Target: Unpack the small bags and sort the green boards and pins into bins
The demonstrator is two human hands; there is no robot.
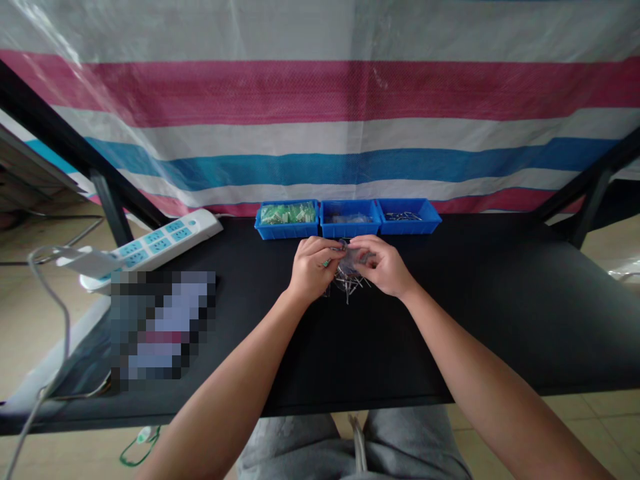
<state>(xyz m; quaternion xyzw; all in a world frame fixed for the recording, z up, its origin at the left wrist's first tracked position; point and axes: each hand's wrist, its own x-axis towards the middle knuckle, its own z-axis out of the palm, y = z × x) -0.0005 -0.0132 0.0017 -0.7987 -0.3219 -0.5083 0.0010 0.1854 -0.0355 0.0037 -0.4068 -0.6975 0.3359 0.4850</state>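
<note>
Both my hands meet over the far middle of the black table. My left hand is closed in a pinch, with a small green part at its fingertips. My right hand is closed on a small clear plastic bag. Below the hands lies a loose pile of thin metal pins. Just behind them stand three blue bins: the left bin holds green parts in a bag, the middle bin holds a clear bag, the right bin holds some metal pieces.
A white power strip with blue sockets lies at the table's left, its cable looping off the edge. A blurred-out patch covers something at front left. A striped tarp hangs behind. Black frame bars slant on both sides.
</note>
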